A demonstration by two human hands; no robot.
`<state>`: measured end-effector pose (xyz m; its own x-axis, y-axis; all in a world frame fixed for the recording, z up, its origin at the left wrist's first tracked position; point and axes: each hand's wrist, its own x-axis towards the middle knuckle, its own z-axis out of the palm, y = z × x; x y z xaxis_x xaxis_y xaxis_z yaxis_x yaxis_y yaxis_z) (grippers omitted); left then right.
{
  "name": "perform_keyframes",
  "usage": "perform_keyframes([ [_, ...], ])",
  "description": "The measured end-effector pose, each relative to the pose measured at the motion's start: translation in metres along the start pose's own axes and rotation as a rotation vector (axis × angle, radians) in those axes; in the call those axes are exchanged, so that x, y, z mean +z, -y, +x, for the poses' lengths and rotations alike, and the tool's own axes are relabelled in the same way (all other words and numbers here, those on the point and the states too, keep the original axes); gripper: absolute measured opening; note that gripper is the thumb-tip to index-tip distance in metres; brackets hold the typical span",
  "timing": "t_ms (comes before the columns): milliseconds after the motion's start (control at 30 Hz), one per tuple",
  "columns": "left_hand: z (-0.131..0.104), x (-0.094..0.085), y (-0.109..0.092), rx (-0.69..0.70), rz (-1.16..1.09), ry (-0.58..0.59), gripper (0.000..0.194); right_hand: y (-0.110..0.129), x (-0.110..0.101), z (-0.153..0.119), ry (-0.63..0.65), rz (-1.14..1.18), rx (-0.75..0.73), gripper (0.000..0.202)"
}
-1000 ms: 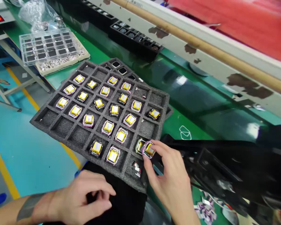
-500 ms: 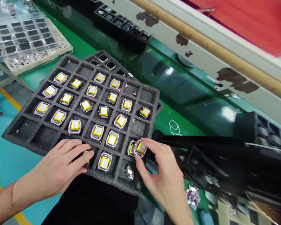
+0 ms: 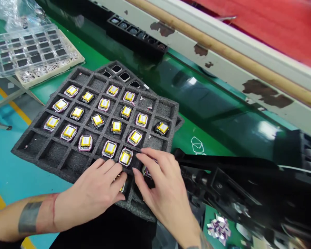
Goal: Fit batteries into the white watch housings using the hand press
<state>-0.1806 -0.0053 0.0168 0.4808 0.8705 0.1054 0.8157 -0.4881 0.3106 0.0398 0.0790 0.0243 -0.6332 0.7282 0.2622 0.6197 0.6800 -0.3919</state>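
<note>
A dark grey foam tray (image 3: 52, 155) holds watch cases in its compartments, each with a yellow-edged battery on top. My left hand (image 3: 93, 190) reaches over the front row, fingers and thumb closed around a watch case (image 3: 122, 187) that they mostly cover. My right hand (image 3: 163, 180) is open, its thumb and fingertips apart beside a light-rimmed watch case (image 3: 125, 157). Under the right palm, a purple-rimmed watch case (image 3: 146, 172) shows partly in its compartment.
Another foam tray with dark watch faces (image 3: 124, 76) lies beneath. At upper left, a clear plastic tray (image 3: 22, 62) rests on a cream tray (image 3: 75, 60) of small parts. A black machine arm (image 3: 223, 166) stands close on the right, near loose purple-silver pieces (image 3: 219, 228).
My right hand has let go of the purple-rimmed watch case and moved left with its fingers apart. My left hand has shifted right to a neighbouring watch case. The view has moved slightly.
</note>
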Motion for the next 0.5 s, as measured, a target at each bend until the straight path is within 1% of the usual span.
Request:
perform_keyframes([
  [100,0.009,0.000,-0.007,-0.047,0.048,0.015,0.048,0.005,0.008,0.020,0.139,-0.134,-0.098,0.026],
  [133,0.010,-0.001,-0.009,-0.058,0.054,0.009,0.050,0.004,0.010,0.025,0.167,-0.183,-0.118,0.027],
  [167,0.010,-0.001,-0.010,-0.068,0.054,0.000,0.048,0.003,0.013,0.028,0.180,-0.222,-0.137,0.030],
  [233,0.008,-0.001,-0.011,-0.081,0.035,-0.027,0.033,-0.001,0.016,0.032,0.185,-0.252,-0.156,0.034],
  [300,0.005,0.001,-0.010,-0.054,0.000,-0.058,0.017,-0.003,0.017,0.033,0.185,-0.216,-0.148,0.031],
  [333,0.003,0.002,-0.010,-0.031,-0.020,-0.071,0.016,-0.004,0.017,0.032,0.189,-0.175,-0.136,0.028],
  [400,-0.001,0.006,-0.009,0.003,-0.075,-0.103,0.018,-0.004,0.017,0.031,0.203,-0.081,-0.103,0.021],
  [500,-0.006,0.012,-0.008,-0.018,-0.185,-0.156,0.016,-0.002,0.018,0.027,0.210,0.025,-0.077,0.017],
])
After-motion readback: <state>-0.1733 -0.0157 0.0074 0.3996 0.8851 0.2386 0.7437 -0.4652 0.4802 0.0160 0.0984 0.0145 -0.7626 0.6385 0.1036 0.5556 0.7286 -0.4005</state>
